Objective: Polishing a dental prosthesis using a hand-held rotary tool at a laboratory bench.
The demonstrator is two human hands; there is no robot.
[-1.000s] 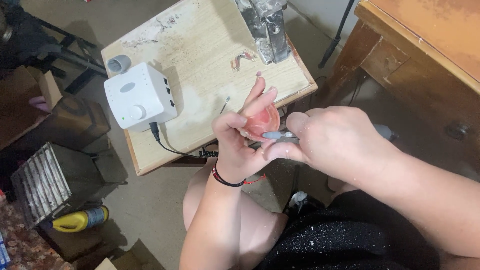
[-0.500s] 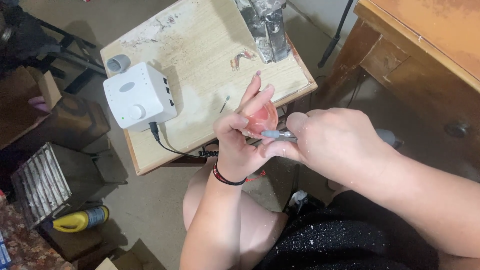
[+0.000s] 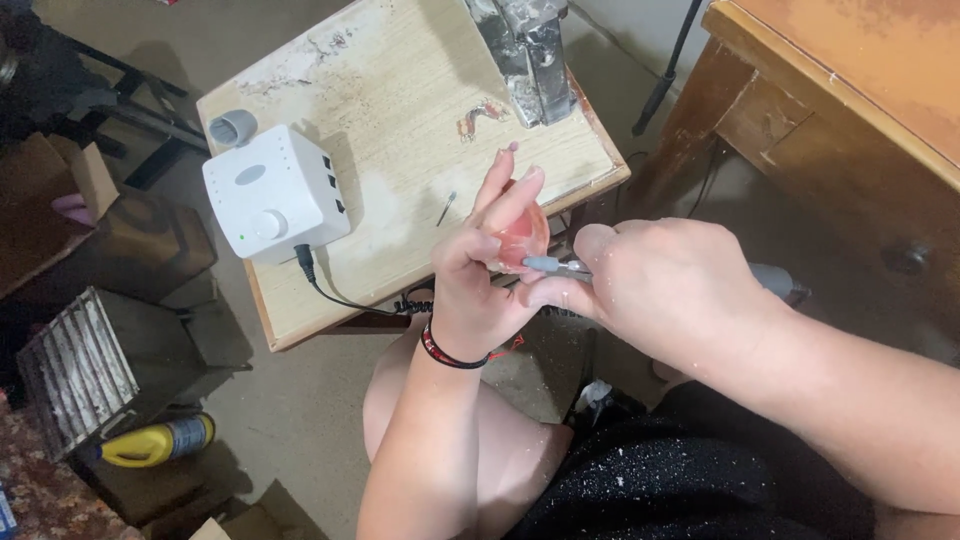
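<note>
My left hand (image 3: 485, 265) holds a small pink dental plate (image 3: 520, 238) between thumb and fingers, just off the front edge of a small wooden table (image 3: 400, 110). My right hand (image 3: 670, 290) grips a grey rotary handpiece (image 3: 560, 266), and its tip touches the pink plate. A black and red band circles my left wrist. The handpiece's rear end sticks out past my right hand at the right.
A white control box (image 3: 275, 195) with a knob and a black coiled cable sits on the table's left. A small bur (image 3: 446, 208), a wire retainer piece (image 3: 482, 117) and a grey metal block (image 3: 525, 50) lie on the table. A wooden desk (image 3: 860, 110) stands right; a yellow bottle (image 3: 155, 443) lies on the floor.
Both hands stay together at the table's front edge; my left fingers have shifted slightly on the pink plate.
</note>
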